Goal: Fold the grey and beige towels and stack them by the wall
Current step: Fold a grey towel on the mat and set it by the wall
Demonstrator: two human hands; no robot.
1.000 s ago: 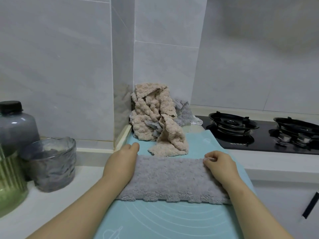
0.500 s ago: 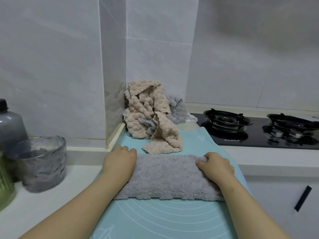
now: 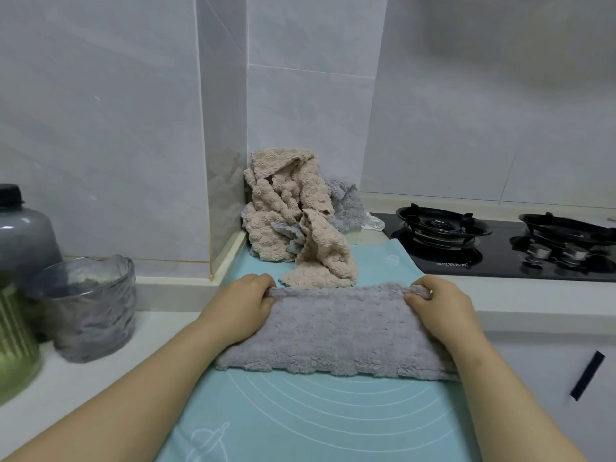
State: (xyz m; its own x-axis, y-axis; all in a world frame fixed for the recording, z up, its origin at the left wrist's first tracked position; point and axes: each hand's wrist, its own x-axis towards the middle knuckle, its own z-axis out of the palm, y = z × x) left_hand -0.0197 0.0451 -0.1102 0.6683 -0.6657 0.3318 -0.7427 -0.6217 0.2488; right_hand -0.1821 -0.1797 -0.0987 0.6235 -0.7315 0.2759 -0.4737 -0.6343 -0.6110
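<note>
Left hand (image 3: 245, 303) and right hand (image 3: 440, 303) pinch the grey towel's (image 3: 336, 331) far corners, fingers closed on it, apparently to fold it

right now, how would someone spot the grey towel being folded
Find the blue mat left of the stove. The grey towel lies flat across it, left hand and right hand gripping its far corners; the other towels sit crumpled by the wall.
</note>
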